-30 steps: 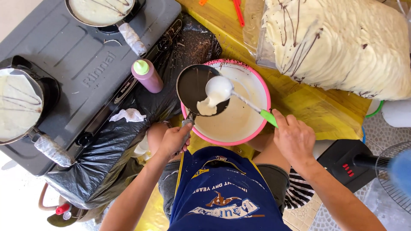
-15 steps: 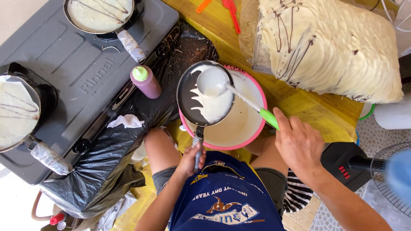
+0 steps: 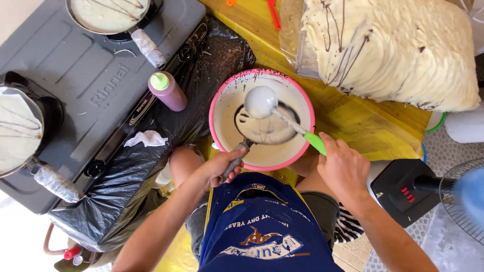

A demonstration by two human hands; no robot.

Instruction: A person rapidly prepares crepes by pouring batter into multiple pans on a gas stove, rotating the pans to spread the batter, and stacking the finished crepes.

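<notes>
The small dark pan [image 3: 264, 126] sits tipped right over the pink-rimmed bowl [image 3: 222, 100] of pale batter, so any run-off likely drops back into the bowl rather than on the yellow surface [image 3: 353, 116]. The left hand [image 3: 222, 166] has its grip wrapped closed around the pan's handle, low by the apron [image 3: 257, 226]. The right hand [image 3: 343, 166] is clenched on the ladle's green handle [image 3: 315, 142], the ladle's white cup [image 3: 260, 102] poised above the pan.

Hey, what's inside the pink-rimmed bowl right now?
The pink-rimmed bowl holds pale batter, with a small dark pan tilted in it and a ladle above. The bowl's bottom is hidden under batter and pan.
</notes>
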